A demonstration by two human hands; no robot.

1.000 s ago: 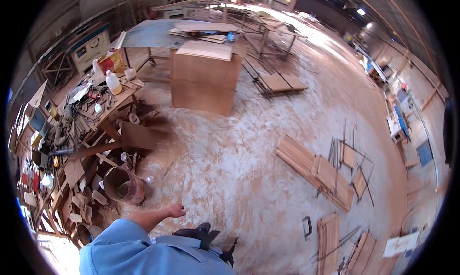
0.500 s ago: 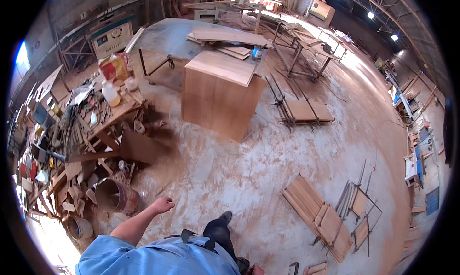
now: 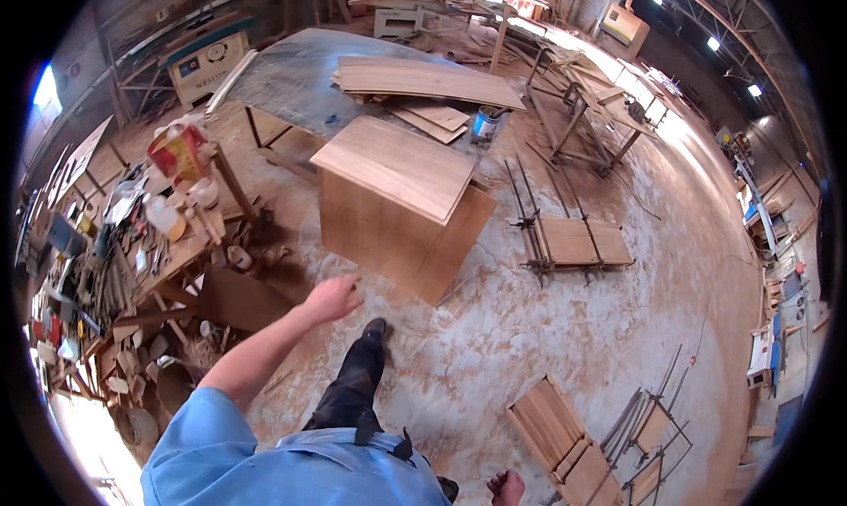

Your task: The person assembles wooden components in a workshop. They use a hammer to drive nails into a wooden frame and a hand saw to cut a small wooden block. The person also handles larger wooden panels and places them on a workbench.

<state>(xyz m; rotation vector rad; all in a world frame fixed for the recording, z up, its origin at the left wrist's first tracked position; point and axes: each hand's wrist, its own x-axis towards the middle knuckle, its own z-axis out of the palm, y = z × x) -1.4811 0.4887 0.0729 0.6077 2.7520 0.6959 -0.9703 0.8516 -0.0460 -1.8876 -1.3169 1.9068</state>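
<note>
Left hand point(image 3: 331, 299) open and empty near the wooden cabinet point(image 3: 401, 206); right hand point(image 3: 505, 487) state unclear.

Upright plain wooden cabinet point(image 3: 401, 208) on dusty floor point(image 3: 547, 329)

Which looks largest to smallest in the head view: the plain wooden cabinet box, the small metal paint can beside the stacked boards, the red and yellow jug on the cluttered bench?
1. Wooden cabinet box, clearly largest.
2. Red and yellow jug.
3. Metal paint can, smallest, though it stands farther off, so its true size against the jug's is unsure.
</note>
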